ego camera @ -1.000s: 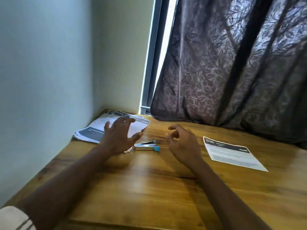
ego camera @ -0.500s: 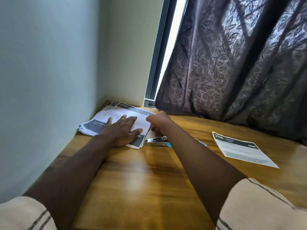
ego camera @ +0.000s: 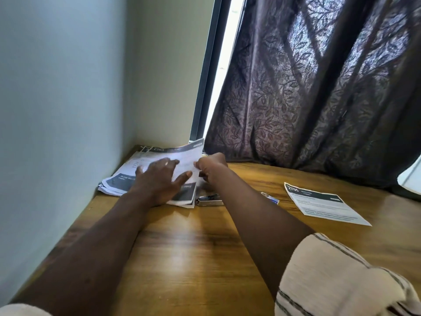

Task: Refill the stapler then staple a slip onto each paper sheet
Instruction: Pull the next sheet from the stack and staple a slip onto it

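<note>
Nearest me, my right sleeve point(ego camera: 330, 277) and both forearms reach out over the wooden table point(ego camera: 193, 258). Past them the stapler point(ego camera: 210, 201) lies on the table, just beside the near right corner of the paper pile and partly hidden behind my right forearm. It looks small, metal and rigid, so I would take it across its body. I cannot tell from here whether it is loaded.

Off to the right a lone sheet point(ego camera: 323, 205) lies flat, well apart from the pile. Between it and the stapler sits a small blue-and-white item point(ego camera: 271, 198), too small to name.

Further out, my left hand point(ego camera: 159, 179) rests spread and flat on the stack of sheets point(ego camera: 118, 181) in the corner, pinning it down. My right hand point(ego camera: 213, 166) is curled at the right edge of the top sheet point(ego camera: 182, 156) and pinches it, and that side is raised off the pile.

The paper is light and floppy and it slides easily. An edge pinch with the rest held down is the sensible hold, since a harder tug could crease it or drag its neighbours. Behind everything hangs the dark curtain point(ego camera: 319, 87).
</note>
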